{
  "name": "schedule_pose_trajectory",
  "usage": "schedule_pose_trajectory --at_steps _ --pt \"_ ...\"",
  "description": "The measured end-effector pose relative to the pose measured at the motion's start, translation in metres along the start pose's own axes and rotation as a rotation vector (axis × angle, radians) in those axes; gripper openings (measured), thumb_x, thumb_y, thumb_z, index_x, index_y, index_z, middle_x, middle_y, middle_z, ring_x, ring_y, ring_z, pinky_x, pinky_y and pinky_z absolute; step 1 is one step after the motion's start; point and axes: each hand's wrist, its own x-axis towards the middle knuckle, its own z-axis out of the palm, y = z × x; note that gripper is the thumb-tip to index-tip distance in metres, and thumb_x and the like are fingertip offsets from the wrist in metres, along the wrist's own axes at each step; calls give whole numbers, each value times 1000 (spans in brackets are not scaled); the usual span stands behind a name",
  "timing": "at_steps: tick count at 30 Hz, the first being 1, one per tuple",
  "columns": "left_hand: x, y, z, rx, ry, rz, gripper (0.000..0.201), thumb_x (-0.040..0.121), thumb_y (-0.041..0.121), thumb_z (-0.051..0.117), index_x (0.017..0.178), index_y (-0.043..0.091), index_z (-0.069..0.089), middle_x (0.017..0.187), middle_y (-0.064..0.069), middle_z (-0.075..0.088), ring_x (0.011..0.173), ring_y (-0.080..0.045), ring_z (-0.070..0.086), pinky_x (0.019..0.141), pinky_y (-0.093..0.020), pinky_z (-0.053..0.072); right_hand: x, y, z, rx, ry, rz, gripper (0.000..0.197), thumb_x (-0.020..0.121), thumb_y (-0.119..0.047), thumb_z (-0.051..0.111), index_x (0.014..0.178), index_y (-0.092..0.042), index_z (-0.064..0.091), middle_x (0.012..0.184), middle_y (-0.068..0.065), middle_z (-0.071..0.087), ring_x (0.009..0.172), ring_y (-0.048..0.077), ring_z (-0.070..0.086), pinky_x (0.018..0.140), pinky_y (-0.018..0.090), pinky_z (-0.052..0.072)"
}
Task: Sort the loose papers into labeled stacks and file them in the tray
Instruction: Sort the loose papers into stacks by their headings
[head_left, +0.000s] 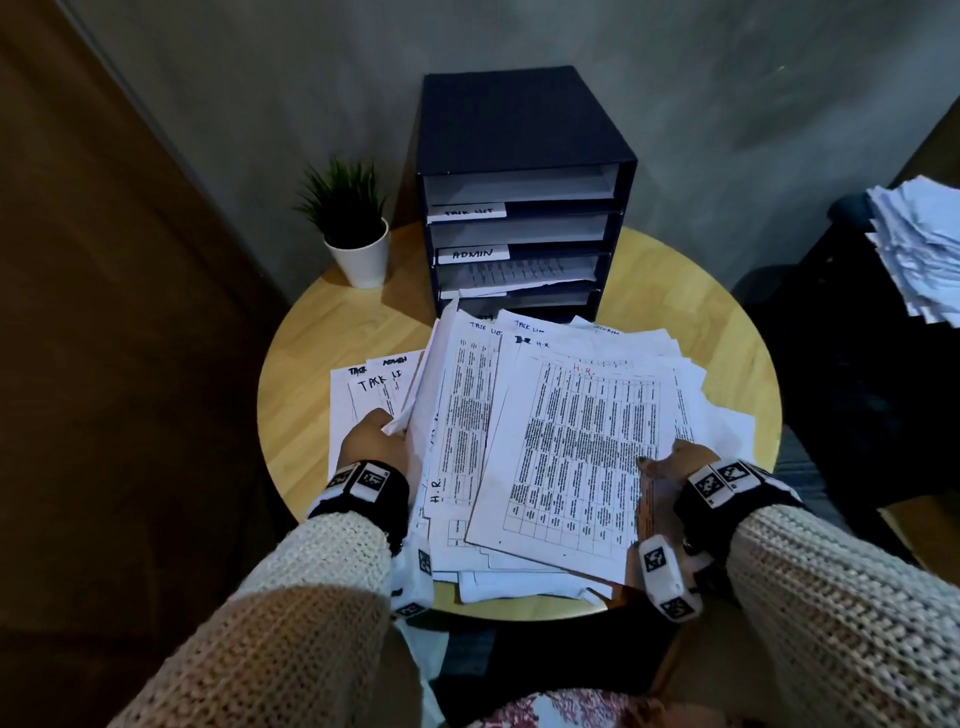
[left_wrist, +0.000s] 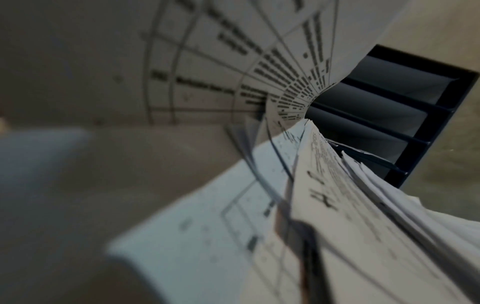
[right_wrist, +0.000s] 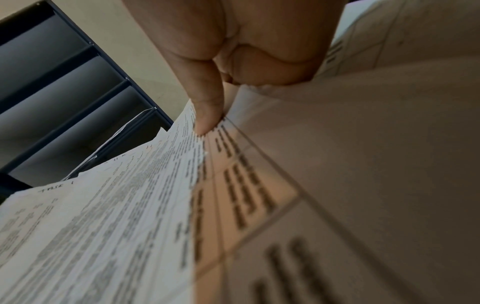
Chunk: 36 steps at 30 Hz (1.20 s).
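A thick fanned pile of loose papers (head_left: 550, 447) with printed tables lies over the round wooden table (head_left: 311, 332); its top sheet is marked "H.R." in red. My left hand (head_left: 376, 439) grips the pile's left edge, where some sheets curl upward. My right hand (head_left: 670, 465) pinches the right edge of the top sheets, thumb (right_wrist: 207, 115) pressed on the print. A dark filing tray (head_left: 524, 192) with several shelves stands behind, labelled "TASK LIST" and "ADMIN". Sorted sheets marked "TASK LIST" (head_left: 371, 395) lie flat to the left. In the left wrist view blurred sheets (left_wrist: 337, 205) fill the frame.
A small potted plant (head_left: 353, 228) stands left of the tray. Another heap of white papers (head_left: 919, 249) rests on dark furniture at the right. A grey wall is close behind the tray. My lap is just below the table's front edge.
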Motion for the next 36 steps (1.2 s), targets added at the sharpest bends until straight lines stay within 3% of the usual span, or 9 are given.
schedule_pose_trajectory --at_steps 5,8,14,21,25,27,28,31,36 --pt "-11 4 -13 -51 85 65 13 94 17 41 88 10 50 81 -13 55 72 -28 51 65 -30 38 4 5 1 -20 -27 -26 33 95 -39 50 98 -6 48 103 12 55 98 20 58 74 24 39" --pt "-12 9 -27 -83 147 101 12 95 19 41 94 15 52 87 -10 56 80 -28 54 74 -32 44 11 6 4 -7 47 -47 47 96 -40 49 61 -13 31 61 2 32 52 10 33 46 22 24" --pt "-12 25 -67 -110 301 172 9 91 19 46 84 16 50 78 -16 55 75 -35 56 66 -34 43 10 9 10 -122 93 -74 47 95 -41 49 66 -11 28 66 -1 32 56 10 32 49 22 23" --pt "-19 52 -119 -275 549 229 9 94 24 48 95 17 53 87 -12 55 77 -31 52 67 -35 39 8 9 11 -110 101 -69 48 95 -39 50 62 -12 28 60 -1 26 50 8 25 45 21 20" --pt "-23 70 -145 -411 659 307 6 92 24 51 93 19 54 85 -7 56 74 -23 50 68 -33 40 9 12 12 -48 132 -37 39 95 -39 50 67 -16 36 66 -1 37 56 10 38 48 23 28" --pt "-26 81 -151 -487 689 344 1 90 22 54 91 22 53 85 -5 57 75 -21 51 68 -30 41 8 16 11 55 80 -53 22 95 -30 53 106 -11 56 104 10 60 96 23 60 79 32 46" --pt "-27 84 -149 -510 678 354 4 89 21 55 92 23 53 87 -4 58 77 -21 53 68 -27 40 8 18 10 169 67 -52 41 94 -24 56 129 -4 48 126 17 55 118 29 53 96 34 42" --pt "-24 83 -124 -430 554 329 16 87 17 58 103 15 58 98 -12 64 90 -25 59 74 -27 42 7 21 12 381 63 -62 63 91 -16 60 145 0 29 146 20 37 135 32 38 105 33 34" --pt "-24 51 -48 -298 167 165 32 88 13 63 117 4 56 110 -12 62 102 -26 59 77 -25 40 -2 20 8 469 57 -65 60 96 -9 51 147 1 21 154 15 24 141 29 28 108 23 33"
